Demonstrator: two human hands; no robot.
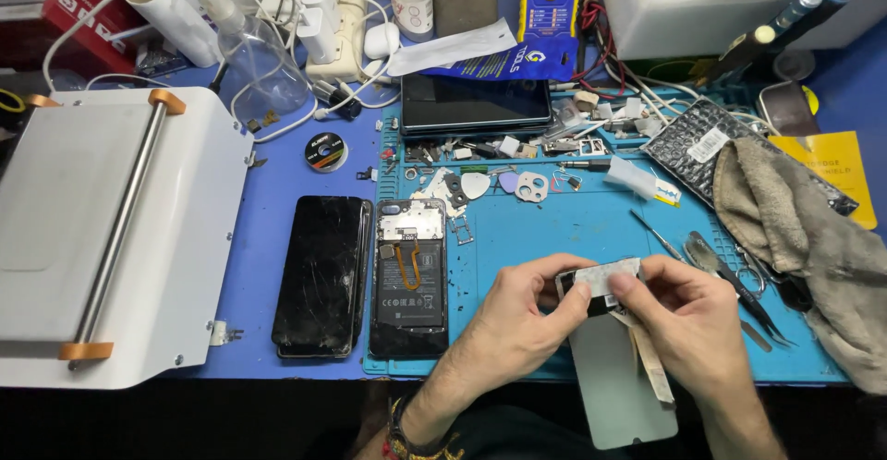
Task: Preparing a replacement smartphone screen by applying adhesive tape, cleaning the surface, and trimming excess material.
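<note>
- Gripping a small dark part with a pale grey face point(601, 286), both hands meet above the near edge of the blue work mat point(554, 229); the part sits just over the top end of a grey sheet point(617, 388) that hangs off the mat's near edge.
- Left hand point(513, 317): fingers curled close, thumb and fingertips pinched on the part's left end; right hand point(688, 317): thumb and forefinger pressed together on its right end and top.
- On the mat's left part lies an opened phone point(409, 280), back off, board and orange cable showing; just left of the mat, on the blue table point(268, 238), lies a phone with a cracked black screen point(321, 275), touching or nearly touching the opened one.
- Further left of the mat stands a white machine with a steel bar point(111, 229); at the mat's far edge lies a dark tablet point(476, 102), with small loose parts strewn before it.
- On the mat's right side rest tweezers point(753, 298) and a grey rag point(804, 238).
- What the part is cannot be made out; the fingers cover its ends; the sheet's lower end and the wrists are cut off by dark shadow below the table.
</note>
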